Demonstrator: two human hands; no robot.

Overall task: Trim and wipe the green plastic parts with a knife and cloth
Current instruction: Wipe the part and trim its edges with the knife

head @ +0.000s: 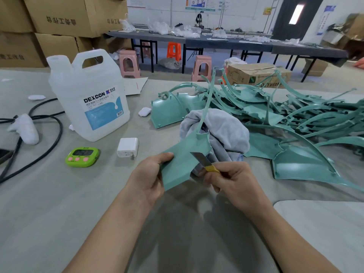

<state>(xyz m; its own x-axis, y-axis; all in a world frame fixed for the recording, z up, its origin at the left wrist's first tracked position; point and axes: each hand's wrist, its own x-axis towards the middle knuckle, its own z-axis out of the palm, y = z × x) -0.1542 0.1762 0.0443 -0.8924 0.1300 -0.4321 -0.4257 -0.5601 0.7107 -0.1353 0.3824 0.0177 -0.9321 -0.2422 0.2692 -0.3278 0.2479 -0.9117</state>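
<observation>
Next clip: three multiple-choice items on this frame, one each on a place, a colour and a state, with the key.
1. Relative to the white charger, the green timer lies: A) right B) left C) on top
2. The handle of the knife in the right hand is: A) red B) black C) yellow
3. The left hand: A) hangs empty B) grips a green part C) makes a bare fist
Key: 1 B, the timer sits on the charger's left; 2 C, yellow shows below the blade; 3 B, its thumb presses on the part.
</observation>
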